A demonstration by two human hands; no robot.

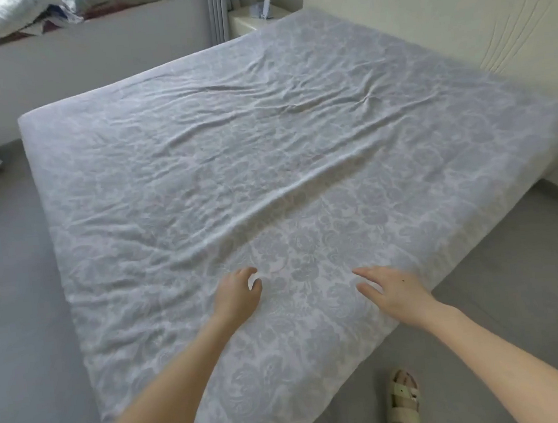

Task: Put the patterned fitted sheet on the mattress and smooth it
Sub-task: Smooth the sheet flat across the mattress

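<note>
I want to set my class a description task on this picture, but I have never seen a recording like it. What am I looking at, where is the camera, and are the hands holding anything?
There is no machine here. A person wears a wide-angle camera on the head, so the single picture looks forward and down along their own bare arms. The left hand and right hand reach over the patterned fitted sheet, which lies spread out and covers everything under it. It is wrinkled, with a long ridge across the middle. Neither hand holds anything: the left fingers are loosely curled and the right fingers straighter. At the bottom, a sandal on the person's foot stands on the grey floor.
</note>
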